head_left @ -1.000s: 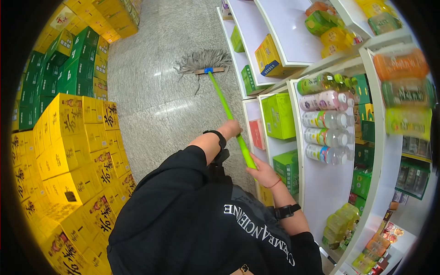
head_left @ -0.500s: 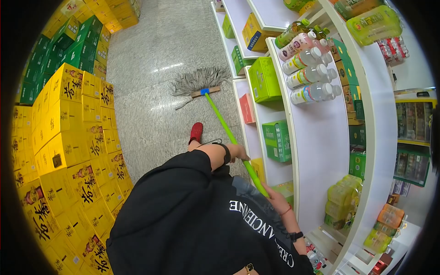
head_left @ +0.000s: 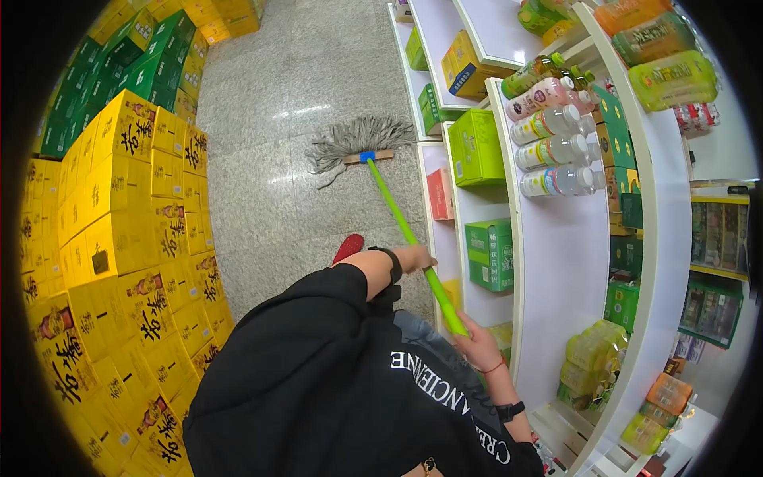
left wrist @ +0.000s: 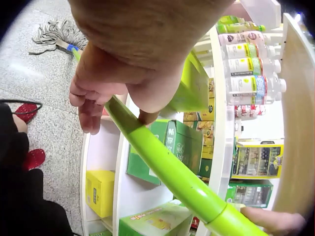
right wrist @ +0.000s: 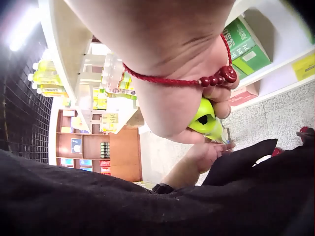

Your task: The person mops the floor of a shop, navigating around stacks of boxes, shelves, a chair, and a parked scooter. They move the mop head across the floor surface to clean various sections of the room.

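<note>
A mop with a grey string head (head_left: 362,137) lies spread on the speckled floor, its wooden bar and blue clamp toward me. The bright green handle (head_left: 393,208) slants back to my body. Partway along it my left hand (head_left: 412,258) grips the pole; in the left wrist view its fingers (left wrist: 91,110) bend to one side of the pole with the thumb on the other. Around the top end my right hand (head_left: 478,343), below a red bead bracelet (right wrist: 179,81), is wrapped. The handle's open tip (right wrist: 203,119) pokes out of that grip.
Stacked yellow cartons (head_left: 119,238) and green cartons (head_left: 163,60) line the left side. White shelving (head_left: 556,262) on the right holds bottles (head_left: 556,149) and a lime-green box (head_left: 477,147). A red shoe (head_left: 348,246) stands on the floor by my left arm.
The mop head has come nearer to my body, and my hands with the handle sit lower in the head view. A red shoe has come into sight. Both hands keep their hold.
</note>
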{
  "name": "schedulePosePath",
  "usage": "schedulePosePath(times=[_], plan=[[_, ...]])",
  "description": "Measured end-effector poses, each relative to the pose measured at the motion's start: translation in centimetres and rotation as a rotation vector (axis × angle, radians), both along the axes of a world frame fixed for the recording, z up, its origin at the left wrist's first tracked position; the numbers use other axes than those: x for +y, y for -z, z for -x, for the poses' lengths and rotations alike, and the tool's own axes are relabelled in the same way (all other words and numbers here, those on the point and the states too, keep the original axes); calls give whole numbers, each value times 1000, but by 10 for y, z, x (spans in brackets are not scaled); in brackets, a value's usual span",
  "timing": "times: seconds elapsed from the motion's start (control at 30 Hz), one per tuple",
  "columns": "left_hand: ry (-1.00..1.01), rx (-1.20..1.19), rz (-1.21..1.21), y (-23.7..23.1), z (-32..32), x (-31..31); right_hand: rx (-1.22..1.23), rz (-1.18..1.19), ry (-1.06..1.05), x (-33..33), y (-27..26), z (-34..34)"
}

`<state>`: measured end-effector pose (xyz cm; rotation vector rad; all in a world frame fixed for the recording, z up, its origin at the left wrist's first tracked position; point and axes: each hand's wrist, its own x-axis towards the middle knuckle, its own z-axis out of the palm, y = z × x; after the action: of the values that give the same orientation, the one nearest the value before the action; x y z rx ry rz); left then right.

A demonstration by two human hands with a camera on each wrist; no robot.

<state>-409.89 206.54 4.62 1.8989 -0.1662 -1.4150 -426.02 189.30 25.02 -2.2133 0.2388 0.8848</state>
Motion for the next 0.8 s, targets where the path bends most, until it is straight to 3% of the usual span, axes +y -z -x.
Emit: schedulePosePath(times=[0.03,0.1,0.23,0.3,0.47,0.53,0.6,0.63,0.67,0.73,0.8], plan=[[5,-1,2,5,-14,6,-110,-9,-36,9,2,-14],[-144,-37,-77,13,-37,21,-66,-30,8,34,5,-46],[-189,-82,-92,25,-104,54,-31,-75,61,79,20,-115],[-339,-128,-105,32,-131,63,-15,-113,86,88,51,-140],[-354,-158,-163,26,-174,71,6,-83,107,92,77,-183],[-392,-169,-193,22,-174,67,-24,-30,81,95,57,-187],[-211,-144,-163,9,-168,63,-102,-46,64,84,64,-169],[-212,-146,-161,10,-160,58,-184,-61,43,77,67,-158],[-206,-144,-134,16,-148,51,-186,-59,43,73,60,-150],[-202,-145,-101,17,-123,40,35,19,72,66,43,-129],[-141,-135,-108,12,-99,29,-28,-13,71,51,49,-93]])
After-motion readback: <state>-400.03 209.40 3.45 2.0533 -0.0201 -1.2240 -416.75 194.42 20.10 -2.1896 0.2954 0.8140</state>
